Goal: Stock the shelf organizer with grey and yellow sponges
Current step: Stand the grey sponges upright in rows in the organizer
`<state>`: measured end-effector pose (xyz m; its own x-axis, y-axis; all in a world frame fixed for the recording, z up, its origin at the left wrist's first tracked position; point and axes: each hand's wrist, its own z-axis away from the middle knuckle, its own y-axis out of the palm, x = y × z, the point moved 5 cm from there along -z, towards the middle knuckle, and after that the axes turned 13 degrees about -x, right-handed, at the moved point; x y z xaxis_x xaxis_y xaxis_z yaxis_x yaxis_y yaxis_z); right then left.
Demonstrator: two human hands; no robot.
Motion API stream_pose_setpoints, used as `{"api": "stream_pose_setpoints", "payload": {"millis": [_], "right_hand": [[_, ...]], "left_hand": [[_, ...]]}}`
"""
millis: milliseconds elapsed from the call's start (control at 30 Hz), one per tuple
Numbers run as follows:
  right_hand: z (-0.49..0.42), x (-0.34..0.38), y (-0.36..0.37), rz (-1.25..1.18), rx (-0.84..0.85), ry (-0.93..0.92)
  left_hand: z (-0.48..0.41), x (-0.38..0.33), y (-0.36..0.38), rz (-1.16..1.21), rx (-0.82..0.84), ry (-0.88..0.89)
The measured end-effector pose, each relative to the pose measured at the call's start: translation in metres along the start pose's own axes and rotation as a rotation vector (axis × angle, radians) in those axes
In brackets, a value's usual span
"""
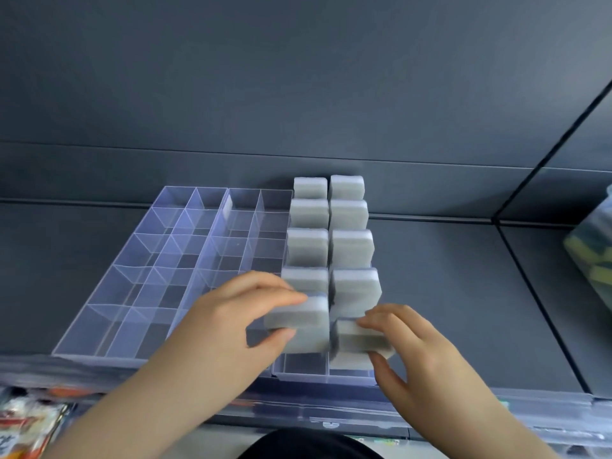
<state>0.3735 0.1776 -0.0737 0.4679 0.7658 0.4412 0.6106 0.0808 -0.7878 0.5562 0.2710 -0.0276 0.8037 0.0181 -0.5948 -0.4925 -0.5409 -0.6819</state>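
Observation:
A clear plastic shelf organizer (109, 294) with several compartments lies on the dark shelf. Its two rightmost columns hold several upright grey sponges (351, 250). My left hand (238, 313) grips a grey sponge (303, 321) over the front of the left filled column, thumb below and fingers on top. My right hand (410, 342) pinches another grey sponge (357, 339) at the front of the right column. No yellow sponge sits in the organizer.
A clear bag of yellow and green sponges (592, 260) lies at the far right on the neighbouring shelf section. The dark shelf (457, 293) extends right of the organizer. Packaged goods (29, 422) sit on the shelf below at the bottom left.

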Motion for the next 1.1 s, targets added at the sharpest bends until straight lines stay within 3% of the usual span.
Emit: {"api": "stream_pose_setpoints", "payload": {"millis": [533, 833, 1100], "right_hand": [[0.001, -0.005, 0.008, 0.012, 0.014, -0.039], [-0.002, -0.008, 0.007, -0.008, -0.017, -0.060], [0.004, 0.000, -0.002, -0.052, -0.066, -0.142]], "left_hand": [[0.016, 0.026, 0.037, -0.032, 0.170, -0.148], [0.015, 0.020, 0.039, -0.104, 0.162, -0.165], [0.022, -0.008, 0.031, -0.391, 0.015, 0.120]]}}
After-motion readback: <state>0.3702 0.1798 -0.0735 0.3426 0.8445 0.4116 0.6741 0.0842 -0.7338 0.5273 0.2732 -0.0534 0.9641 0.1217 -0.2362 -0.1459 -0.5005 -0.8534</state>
